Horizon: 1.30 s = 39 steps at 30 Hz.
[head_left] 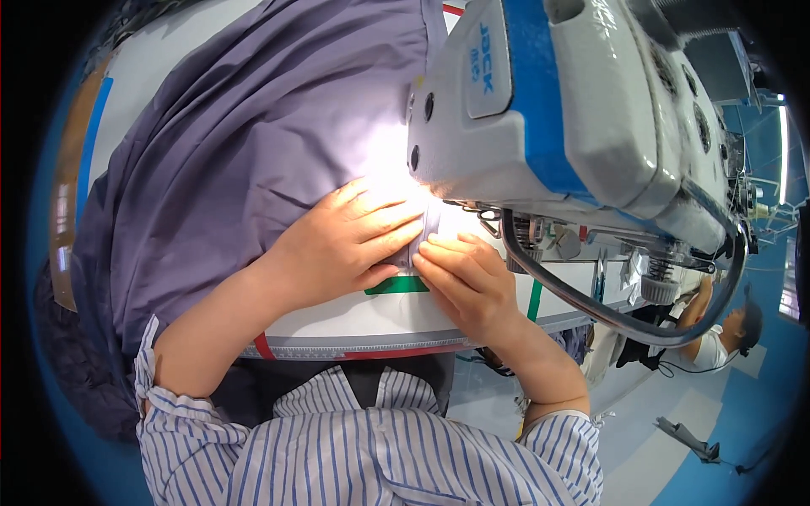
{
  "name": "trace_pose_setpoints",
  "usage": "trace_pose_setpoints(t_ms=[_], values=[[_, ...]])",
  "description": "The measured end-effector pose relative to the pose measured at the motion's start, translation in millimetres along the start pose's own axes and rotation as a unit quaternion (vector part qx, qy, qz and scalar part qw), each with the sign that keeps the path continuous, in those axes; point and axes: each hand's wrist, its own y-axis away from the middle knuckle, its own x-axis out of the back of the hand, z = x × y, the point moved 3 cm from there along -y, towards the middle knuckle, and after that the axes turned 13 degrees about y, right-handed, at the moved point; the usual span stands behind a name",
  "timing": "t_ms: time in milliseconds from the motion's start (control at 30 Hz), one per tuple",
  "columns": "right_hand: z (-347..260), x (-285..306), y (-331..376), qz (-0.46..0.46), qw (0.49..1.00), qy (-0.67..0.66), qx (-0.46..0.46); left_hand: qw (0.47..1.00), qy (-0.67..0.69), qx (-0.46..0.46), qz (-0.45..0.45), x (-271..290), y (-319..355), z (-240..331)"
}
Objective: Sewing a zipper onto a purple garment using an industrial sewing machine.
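Observation:
A large piece of greyish-purple fabric (219, 143) spreads over the white sewing table, and its right edge runs under the head of a white and blue sewing machine (540, 110). My left hand (359, 232) lies flat on the fabric with its fingers stretched toward the brightly lit spot by the needle area. Close by on the right, my right hand (468, 278) has its thumb and fingers pressed together on the fabric's near edge. Glare and the machine head hide the needle and the presser foot.
A measuring strip (371, 346) runs along the table's front edge, with green tape (396, 285) behind it. A black bent bar (616, 320) curves below the machine head. Tweezers (600, 274) lie to the right. Another person (717, 341) sits farther off at the right.

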Motion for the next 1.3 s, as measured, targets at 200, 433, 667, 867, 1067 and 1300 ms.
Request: trace_pose_setpoints(t_ms=[200, 433, 667, 867, 1067, 1300], values=[[1, -2, -2, -0.002, 0.998, -0.054, -0.025, 0.999, -0.035, -0.022, 0.013, 1, -1, -1], [4, 0, -13, -0.008, 0.996, -0.078, -0.031, 0.995, -0.079, -0.049, 0.027, 0, -2, 1], [6, -1, -23, 0.021, 0.999, -0.047, -0.008, 0.994, -0.088, -0.05, 0.029, -1, 4, 4], [13, -11, -21, 0.001, 0.999, -0.04, -0.017, 0.991, -0.115, -0.049, 0.053, 8, 0, 1], [17, -22, -21, 0.017, 0.999, -0.006, -0.031, 0.997, -0.055, -0.042, 0.03, 18, -8, -6], [18, -33, -6, -0.052, 0.994, 0.003, -0.096, 0.997, -0.059, -0.04, 0.032, 19, -11, -22]])
